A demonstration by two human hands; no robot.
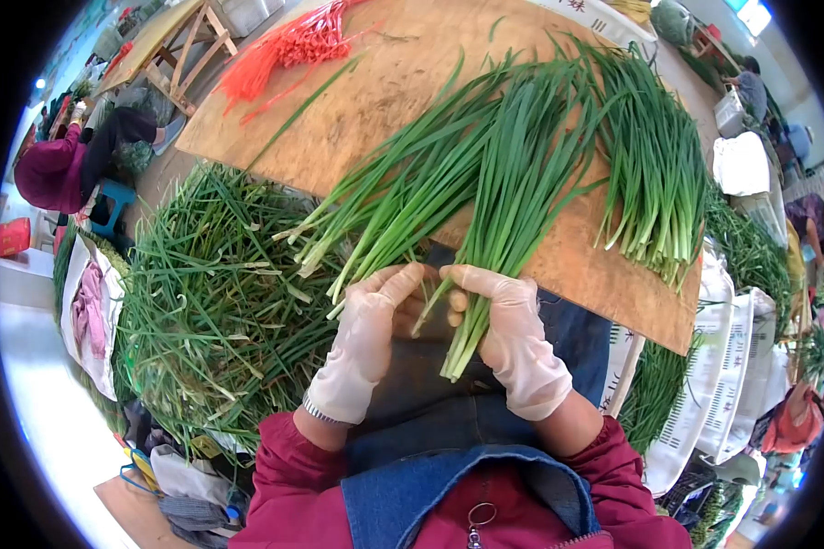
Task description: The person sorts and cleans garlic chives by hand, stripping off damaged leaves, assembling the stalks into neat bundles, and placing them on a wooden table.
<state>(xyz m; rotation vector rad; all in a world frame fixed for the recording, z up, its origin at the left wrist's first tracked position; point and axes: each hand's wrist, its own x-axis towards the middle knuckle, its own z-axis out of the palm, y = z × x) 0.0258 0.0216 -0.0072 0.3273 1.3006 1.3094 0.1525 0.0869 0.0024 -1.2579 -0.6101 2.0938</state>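
My right hand (513,329), in a thin whitish glove, is closed around a bunch of garlic chives (531,156), whose pale stem ends point down toward my lap. My left hand (371,329), gloved as well, is beside it with thumb and fingers pinched together. A thin green strand shows at its fingertips, and one stem slants out of the bunch between the hands. More loose chives (412,183) lie on the wooden board (339,128) to the left of the held bunch. On the board's right side rests another pile of chives (655,165), stems toward me.
Red ties (288,55) lie at the board's far left. A large heap of green trimmings (220,302) rises left of my lap. White crates (719,375) stand on the right, near more chives. Another person (59,165) sits at the far left; others are at the right edge.
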